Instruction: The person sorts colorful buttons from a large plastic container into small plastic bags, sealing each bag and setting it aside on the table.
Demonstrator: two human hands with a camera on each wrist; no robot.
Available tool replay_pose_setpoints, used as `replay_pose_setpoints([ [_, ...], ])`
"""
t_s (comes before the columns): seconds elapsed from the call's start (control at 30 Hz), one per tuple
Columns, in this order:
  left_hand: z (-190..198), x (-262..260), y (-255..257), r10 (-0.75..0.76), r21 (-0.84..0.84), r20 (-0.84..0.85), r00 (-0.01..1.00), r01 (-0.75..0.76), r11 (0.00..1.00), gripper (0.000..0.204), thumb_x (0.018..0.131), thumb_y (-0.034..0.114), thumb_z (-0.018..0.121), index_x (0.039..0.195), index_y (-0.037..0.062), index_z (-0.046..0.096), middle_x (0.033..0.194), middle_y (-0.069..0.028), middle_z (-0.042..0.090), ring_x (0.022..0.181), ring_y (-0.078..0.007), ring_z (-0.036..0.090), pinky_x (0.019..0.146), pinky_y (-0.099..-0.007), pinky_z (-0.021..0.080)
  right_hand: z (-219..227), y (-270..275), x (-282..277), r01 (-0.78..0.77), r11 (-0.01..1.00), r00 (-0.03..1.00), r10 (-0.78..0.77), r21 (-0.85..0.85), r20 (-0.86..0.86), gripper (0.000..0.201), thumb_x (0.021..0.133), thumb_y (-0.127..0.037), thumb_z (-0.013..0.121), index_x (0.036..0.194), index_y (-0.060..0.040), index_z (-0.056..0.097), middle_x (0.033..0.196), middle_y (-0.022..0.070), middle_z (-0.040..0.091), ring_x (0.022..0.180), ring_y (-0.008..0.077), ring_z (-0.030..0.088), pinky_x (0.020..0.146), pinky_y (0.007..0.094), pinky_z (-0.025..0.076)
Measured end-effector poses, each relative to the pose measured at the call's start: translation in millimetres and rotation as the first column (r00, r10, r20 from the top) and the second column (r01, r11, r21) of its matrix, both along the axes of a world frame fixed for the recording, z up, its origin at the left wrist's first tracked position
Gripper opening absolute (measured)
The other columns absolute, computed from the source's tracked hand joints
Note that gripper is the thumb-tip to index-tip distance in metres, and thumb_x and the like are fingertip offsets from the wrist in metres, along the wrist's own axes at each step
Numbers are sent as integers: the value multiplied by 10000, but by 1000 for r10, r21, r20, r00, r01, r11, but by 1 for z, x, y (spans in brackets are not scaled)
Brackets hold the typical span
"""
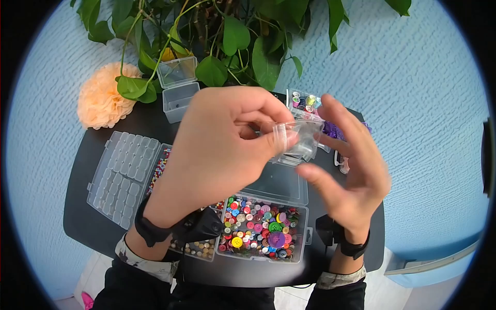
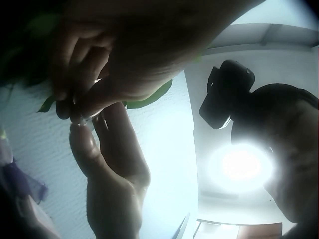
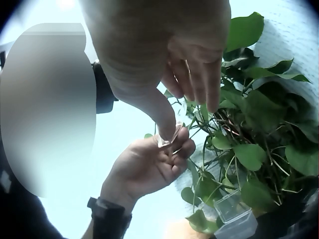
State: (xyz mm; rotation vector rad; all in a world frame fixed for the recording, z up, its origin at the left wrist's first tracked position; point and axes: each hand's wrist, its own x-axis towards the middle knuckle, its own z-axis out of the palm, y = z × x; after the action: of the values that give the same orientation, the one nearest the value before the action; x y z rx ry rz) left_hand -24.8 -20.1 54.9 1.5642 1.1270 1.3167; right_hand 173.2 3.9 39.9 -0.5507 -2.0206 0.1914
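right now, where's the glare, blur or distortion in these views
Head view: round black fisheye border, right hand slightly blurred; left wrist view: a light blown out to white, the left hand in dark shadow; right wrist view: pale, washed-out glare behind the hands, plus a smooth grey blurred patch at the left.

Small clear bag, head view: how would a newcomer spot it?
Below the green plant is a black table, with the left hand held over it. That hand's fingers pinch the small clear bag, near the right hand. Unlike the rigid clear boxes around, it is flimsy film with a whitish ribbed strip.
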Motion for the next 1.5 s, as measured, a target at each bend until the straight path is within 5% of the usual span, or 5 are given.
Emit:
replay_pose_setpoints([
  [0.2,4,-3,-4,-31,64,-30,999,33,997,176,814,5,784,945,-49,680,887,-103,716,836,-127,690,744,-234,550,3,-11,4,-245,796,933,39,-553,-357,173,868,31,707,1021,110,699,875,190,729,775,229,734,681,276,610],
  [0.57,0,-2,-7,-169,271,-130,977,199,942,154,809,-5,751,960,-31,733,855,-106,721,766,-130,698,707,-237,556,-6,-3,9,-439,686,874,178,-580,-451,178,928,25,640,1080,115,666,838,185,720,712,218,720,639,299,612],
  [0.67,1,-3,-5,-143,244,-130,981,172,955,157,808,-2,753,961,-29,734,839,-96,718,754,-116,690,689,-229,549,-9,1,9,-505,674,837,228,-539,-498,227,905,31,666,1115,117,648,917,190,721,782,213,718,683,299,605],
  [0.77,-4,0,-2,-56,194,-78,995,70,979,149,813,-9,744,958,-41,729,827,-90,715,753,-101,682,676,-218,539,-8,2,-2,37,990,987,-58,-137,-150,431,756,52,757,1169,94,640,1112,207,683,963,251,684,776,320,573],
  [1.5,-8,13,0,10,3,-88,996,-10,1000,165,770,-60,730,891,-36,619,815,-51,681,753,-72,656,691,-205,545,-9,3,-17,91,926,983,-142,366,116,332,653,51,771,977,64,699,964,164,703,916,324,708,750,345,585],
])
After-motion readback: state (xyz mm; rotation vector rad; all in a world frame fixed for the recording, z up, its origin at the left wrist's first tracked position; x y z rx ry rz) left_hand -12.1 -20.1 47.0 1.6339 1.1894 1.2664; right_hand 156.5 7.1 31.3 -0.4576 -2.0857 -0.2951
